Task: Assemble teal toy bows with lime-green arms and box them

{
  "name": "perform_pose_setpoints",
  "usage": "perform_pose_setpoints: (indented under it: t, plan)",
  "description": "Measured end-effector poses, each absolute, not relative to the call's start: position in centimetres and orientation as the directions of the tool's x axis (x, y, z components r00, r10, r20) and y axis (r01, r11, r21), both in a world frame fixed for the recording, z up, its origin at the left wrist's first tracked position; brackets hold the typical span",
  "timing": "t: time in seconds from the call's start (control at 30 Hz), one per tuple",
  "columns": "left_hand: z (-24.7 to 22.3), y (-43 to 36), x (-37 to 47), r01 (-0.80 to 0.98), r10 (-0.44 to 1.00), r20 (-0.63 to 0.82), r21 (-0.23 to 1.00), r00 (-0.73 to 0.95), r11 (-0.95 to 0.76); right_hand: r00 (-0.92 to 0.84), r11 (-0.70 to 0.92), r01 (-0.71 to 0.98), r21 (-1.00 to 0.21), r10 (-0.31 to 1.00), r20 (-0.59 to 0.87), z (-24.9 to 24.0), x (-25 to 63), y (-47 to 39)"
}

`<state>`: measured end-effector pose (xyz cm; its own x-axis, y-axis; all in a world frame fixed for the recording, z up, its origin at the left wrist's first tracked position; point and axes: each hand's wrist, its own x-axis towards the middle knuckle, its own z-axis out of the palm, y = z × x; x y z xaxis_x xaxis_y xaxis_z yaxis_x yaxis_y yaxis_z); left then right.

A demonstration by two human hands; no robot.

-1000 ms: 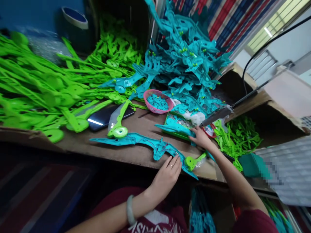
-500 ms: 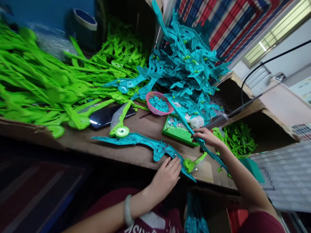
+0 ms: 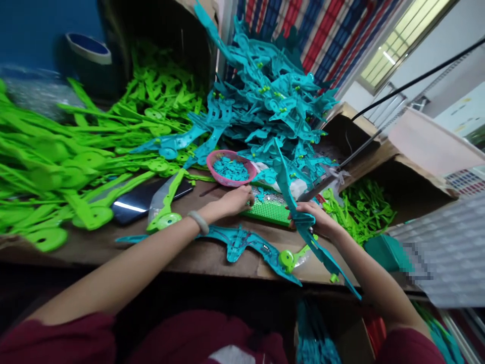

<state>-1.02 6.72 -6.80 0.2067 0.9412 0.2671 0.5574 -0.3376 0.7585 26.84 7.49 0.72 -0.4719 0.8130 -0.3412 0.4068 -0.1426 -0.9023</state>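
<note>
My right hand (image 3: pixel 315 216) grips a blue plastic toy bow shell (image 3: pixel 301 222) by its middle, held tilted above the table. Fingers curled together, my left hand (image 3: pixel 238 199) is over the left end of a green perforated tray (image 3: pixel 271 213) with small blue pieces and shiny metal bits; whatever is in its fingertips is hidden. Just behind it sits a pink basket (image 3: pixel 216 177) of small blue pieces. Another toy bow shell (image 3: pixel 237 245), inner side up with thin wires, lies in front. Green limb pieces (image 3: pixel 166 221) (image 3: pixel 287 260) are at both its ends. My left forearm covers part of it.
Green plastic parts (image 3: pixel 81 167) are heaped at the left. A tall pile of blue shells (image 3: pixel 273 96) stands at the back. A dark phone-like slab (image 3: pixel 132 205) lies left of my forearm. At the right is a cardboard box (image 3: pixel 420 184) with green parts.
My left hand has left the lying bow shell and reached forward to the green tray. The shell in my right hand has turned more upright, its broad side showing. The view has shifted too.
</note>
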Motion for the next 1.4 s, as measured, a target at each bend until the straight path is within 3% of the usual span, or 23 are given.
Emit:
perform_pose_setpoints:
  t: [0.17, 0.27, 0.37, 0.43, 1.0, 1.13, 1.27, 1.33, 1.4]
  plan:
    - [-6.5, 4.3, -0.9, 0.283, 0.954, 0.296, 0.913, 0.039, -0.295, -0.458, -0.089, 0.468, -0.879, 0.826, -0.327, 0.8, 28.0, 6.3]
    - [-5.6, 1.6, -1.1, -0.092, 0.987, 0.162, 0.982, -0.007, -0.162, -0.496, 0.018, 0.579, -0.815, 0.801, -0.334, 1.0, 27.5, 5.0]
    - [-4.8, -0.7, -1.3, -0.479, 0.998, -0.062, 0.876, 0.021, 0.064, -0.538, 0.065, 0.621, -0.781, 0.760, -0.364, 1.2, 26.6, 4.1]
    - [-4.4, -1.8, -1.6, -0.564, 0.990, -0.139, 0.816, 0.024, 0.128, -0.552, 0.086, 0.631, -0.771, 0.748, -0.368, 1.2, 26.1, 3.8]
    - [-3.5, -4.2, -1.5, -0.669, 0.975, -0.175, 0.742, -0.134, 0.042, -0.554, 0.136, 0.638, -0.758, 0.765, -0.329, 0.8, 24.6, 2.4]
    - [-3.9, -4.5, -1.6, -0.670, 0.973, -0.166, 0.742, -0.161, 0.016, -0.590, 0.221, 0.649, -0.728, 0.750, -0.299, 0.7, 24.4, 2.3]
    - [-4.4, -4.9, -1.2, -0.666, 0.965, -0.171, 0.746, -0.197, -0.003, -0.612, 0.418, 0.668, -0.616, 0.779, -0.136, 0.5, 24.1, 2.0]
    - [-4.8, -5.1, -0.7, -0.659, 0.950, -0.161, 0.750, -0.266, -0.058, -0.614, 0.471, 0.674, -0.569, 0.786, -0.077, 0.3, 23.9, 1.6]
    - [-5.1, -5.5, -0.2, -0.609, 0.915, -0.107, 0.775, -0.390, -0.169, -0.619, 0.451, 0.673, -0.586, 0.778, -0.112, 0.1, 23.9, 1.2]
